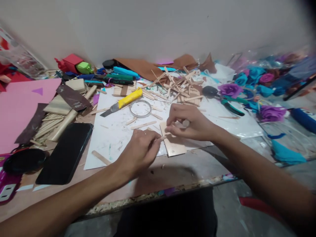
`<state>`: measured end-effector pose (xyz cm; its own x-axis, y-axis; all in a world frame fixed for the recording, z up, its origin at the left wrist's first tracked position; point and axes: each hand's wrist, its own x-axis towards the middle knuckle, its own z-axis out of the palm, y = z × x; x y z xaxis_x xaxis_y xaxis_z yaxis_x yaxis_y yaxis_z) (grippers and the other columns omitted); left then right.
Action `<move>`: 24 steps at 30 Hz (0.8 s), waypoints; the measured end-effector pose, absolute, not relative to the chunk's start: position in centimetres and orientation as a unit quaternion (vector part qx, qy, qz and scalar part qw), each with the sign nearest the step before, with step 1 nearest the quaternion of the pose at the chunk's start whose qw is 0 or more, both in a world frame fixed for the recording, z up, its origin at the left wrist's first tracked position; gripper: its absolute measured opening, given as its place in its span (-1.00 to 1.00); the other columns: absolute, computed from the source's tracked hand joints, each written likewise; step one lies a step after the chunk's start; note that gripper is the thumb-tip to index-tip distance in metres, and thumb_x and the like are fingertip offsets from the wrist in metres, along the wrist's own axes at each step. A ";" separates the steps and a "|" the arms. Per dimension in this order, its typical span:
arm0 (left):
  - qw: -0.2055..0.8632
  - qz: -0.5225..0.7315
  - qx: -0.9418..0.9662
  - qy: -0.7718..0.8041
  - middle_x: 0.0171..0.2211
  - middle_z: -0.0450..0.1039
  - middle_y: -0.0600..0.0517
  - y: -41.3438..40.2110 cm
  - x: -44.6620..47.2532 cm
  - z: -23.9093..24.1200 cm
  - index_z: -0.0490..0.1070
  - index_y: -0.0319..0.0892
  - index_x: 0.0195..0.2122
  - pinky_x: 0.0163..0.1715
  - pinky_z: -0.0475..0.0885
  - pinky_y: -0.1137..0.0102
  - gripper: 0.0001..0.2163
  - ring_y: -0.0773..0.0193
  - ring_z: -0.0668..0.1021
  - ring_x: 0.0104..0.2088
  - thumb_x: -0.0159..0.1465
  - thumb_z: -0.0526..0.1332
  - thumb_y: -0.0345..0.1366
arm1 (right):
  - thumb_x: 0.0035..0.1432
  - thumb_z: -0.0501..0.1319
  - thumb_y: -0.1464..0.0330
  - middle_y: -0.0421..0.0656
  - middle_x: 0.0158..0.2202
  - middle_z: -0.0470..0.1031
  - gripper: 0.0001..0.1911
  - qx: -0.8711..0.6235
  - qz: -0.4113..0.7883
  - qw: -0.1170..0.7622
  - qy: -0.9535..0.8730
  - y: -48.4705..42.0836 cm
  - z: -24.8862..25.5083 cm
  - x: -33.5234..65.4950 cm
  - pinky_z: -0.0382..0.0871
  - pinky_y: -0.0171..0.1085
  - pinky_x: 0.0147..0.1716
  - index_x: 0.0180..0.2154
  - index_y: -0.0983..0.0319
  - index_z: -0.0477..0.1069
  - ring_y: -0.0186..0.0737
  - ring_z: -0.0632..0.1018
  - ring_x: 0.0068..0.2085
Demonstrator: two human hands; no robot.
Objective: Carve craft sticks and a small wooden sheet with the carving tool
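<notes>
Two bare hands meet over a white sheet on a cluttered counter. The left hand pinches a small wooden stick at its tip. The right hand rests its fingers on a flat wooden panel. A yellow utility knife, a tape ring and a black phone lie nearby.
</notes>
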<state>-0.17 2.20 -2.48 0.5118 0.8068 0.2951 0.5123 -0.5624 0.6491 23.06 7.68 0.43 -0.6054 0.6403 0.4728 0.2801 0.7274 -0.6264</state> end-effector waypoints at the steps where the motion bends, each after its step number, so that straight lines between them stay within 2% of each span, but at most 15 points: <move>1: 0.259 0.290 0.829 0.402 -0.44 0.51 0.09 2.3 -0.2 -2.4 0.50 -0.19 -0.29 -0.19 0.32 0.27 -0.83 0.29 0.47 -0.41 0.45 0.17 -0.36 | 0.13 0.40 0.43 -0.18 -0.35 0.45 -0.95 -0.257 0.240 0.313 -0.882 7.8 0.2 23.2 0.24 -0.28 -0.30 -0.30 0.24 0.59 -0.28 0.45 -0.33; 3: 0.278 0.285 0.821 0.409 -0.48 0.48 0.11 2.4 -0.2 -2.4 0.50 -0.18 -0.31 -0.19 0.29 0.26 -0.80 0.30 0.45 -0.42 0.46 0.17 -0.32 | 0.13 0.36 0.46 -0.15 -0.29 0.47 -0.91 -0.240 0.259 0.266 -0.897 7.9 -0.4 23.3 0.26 -0.29 -0.29 -0.26 0.25 0.58 -0.27 0.48 -0.30; 7: 0.291 0.283 0.814 0.416 -0.53 0.40 0.14 2.6 -0.3 -2.3 0.52 -0.19 -0.30 -0.27 0.26 0.30 -0.80 0.32 0.40 -0.46 0.46 0.17 -0.31 | 0.10 0.34 0.49 -0.18 -0.29 0.49 -0.90 -0.236 0.283 0.242 -0.898 7.8 -1.0 23.3 0.25 -0.31 -0.30 -0.29 0.25 0.53 -0.29 0.48 -0.31; 13: 0.301 0.275 0.817 0.408 -0.50 0.41 0.14 2.5 -0.4 -2.2 0.48 -0.19 -0.30 -0.24 0.22 0.29 -0.81 0.31 0.39 -0.43 0.47 0.14 -0.37 | 0.07 0.32 0.52 -0.22 -0.31 0.51 -0.83 -0.289 0.298 0.190 -0.889 7.6 -0.8 23.0 0.19 -0.33 -0.32 -0.24 0.24 0.48 -0.30 0.45 -0.31; 18: 0.288 0.269 0.819 0.417 -0.47 0.44 0.14 2.5 -0.3 -2.4 0.45 -0.18 -0.32 -0.15 0.19 0.26 -0.83 0.31 0.42 -0.39 0.44 0.16 -0.43 | 0.15 0.31 0.47 -0.22 -0.33 0.52 -0.91 -0.297 0.310 0.167 -0.888 7.6 -0.5 23.0 0.19 -0.33 -0.32 -0.25 0.24 0.48 -0.31 0.46 -0.33; 24: 0.284 0.263 0.820 0.422 -0.47 0.47 0.13 2.6 -0.3 -2.5 0.47 -0.19 -0.33 -0.13 0.19 0.22 -0.82 0.30 0.40 -0.41 0.44 0.17 -0.41 | 0.17 0.29 0.48 -0.21 -0.33 0.51 -0.94 -0.279 0.333 0.158 -0.887 7.9 -0.1 23.1 0.20 -0.33 -0.31 -0.27 0.25 0.48 -0.31 0.46 -0.32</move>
<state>-0.28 2.58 -2.55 0.5066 0.8406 0.1917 0.5428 -0.4837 0.6865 23.07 7.86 -0.12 -0.7947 0.5998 0.0935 0.3898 0.6223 -0.6788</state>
